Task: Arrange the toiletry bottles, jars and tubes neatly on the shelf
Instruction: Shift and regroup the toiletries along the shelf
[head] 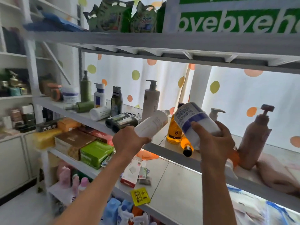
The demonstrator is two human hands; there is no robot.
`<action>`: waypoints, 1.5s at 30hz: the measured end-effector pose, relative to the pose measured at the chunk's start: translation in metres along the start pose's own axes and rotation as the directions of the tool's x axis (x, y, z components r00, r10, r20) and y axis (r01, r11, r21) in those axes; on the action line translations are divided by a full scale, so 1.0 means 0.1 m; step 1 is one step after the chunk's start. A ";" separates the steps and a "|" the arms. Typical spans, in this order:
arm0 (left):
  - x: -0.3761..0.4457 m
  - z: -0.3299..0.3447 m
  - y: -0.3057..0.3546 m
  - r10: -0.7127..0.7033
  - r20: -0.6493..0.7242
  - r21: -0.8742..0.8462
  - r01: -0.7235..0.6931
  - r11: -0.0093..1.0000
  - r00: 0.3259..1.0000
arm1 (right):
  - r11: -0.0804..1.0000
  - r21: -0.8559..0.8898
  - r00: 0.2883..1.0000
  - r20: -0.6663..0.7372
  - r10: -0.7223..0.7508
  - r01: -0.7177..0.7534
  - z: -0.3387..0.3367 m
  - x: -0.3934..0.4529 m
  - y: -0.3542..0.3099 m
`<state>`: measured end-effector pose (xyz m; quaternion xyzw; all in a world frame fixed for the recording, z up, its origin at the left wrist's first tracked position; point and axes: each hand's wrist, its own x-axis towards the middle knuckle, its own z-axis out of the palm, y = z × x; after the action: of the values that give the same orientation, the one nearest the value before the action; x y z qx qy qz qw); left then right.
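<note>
**Both hands full, shelf half sorted**

Left hand (129,138) grips a plain white bottle (151,123), tilted, over the shelf's (170,154) front edge. The right hand (214,140) is closed around a white bottle with a purple band (194,118), also tilted. Behind, a tall pump bottle (151,98) and a green bottle (85,88) stand upright, but several tubes (123,120) and an orange bottle (186,145) lie on their sides. By this look, the arranging is partly done, with much left to straighten.
</note>
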<state>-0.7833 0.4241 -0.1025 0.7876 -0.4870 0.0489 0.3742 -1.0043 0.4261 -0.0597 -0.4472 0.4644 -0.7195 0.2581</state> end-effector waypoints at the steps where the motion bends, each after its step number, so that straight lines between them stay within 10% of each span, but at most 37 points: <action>1: 0.05 0.03 -0.02 0.004 0.014 -0.003 -0.004 1.000 1.000 | 1.000 -0.009 1.000 -0.013 0.003 -0.003 0.06 0.00 0.00; 30: 0.74 0.53 0.27 0.074 0.260 0.071 -0.095 0.993 0.963 | 0.997 -0.078 0.994 -0.109 -0.013 0.004 0.74 -0.22 0.20; 45: 0.92 0.09 -0.40 0.246 0.154 -0.451 -0.154 0.879 0.957 | 0.994 0.101 0.993 -0.111 0.039 -0.028 1.30 -0.49 0.05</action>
<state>-0.7057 0.3604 -0.0899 0.6302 -0.6009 -0.1043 0.4805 -0.8667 0.4053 -0.0616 -0.3847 0.4492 -0.7614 0.2655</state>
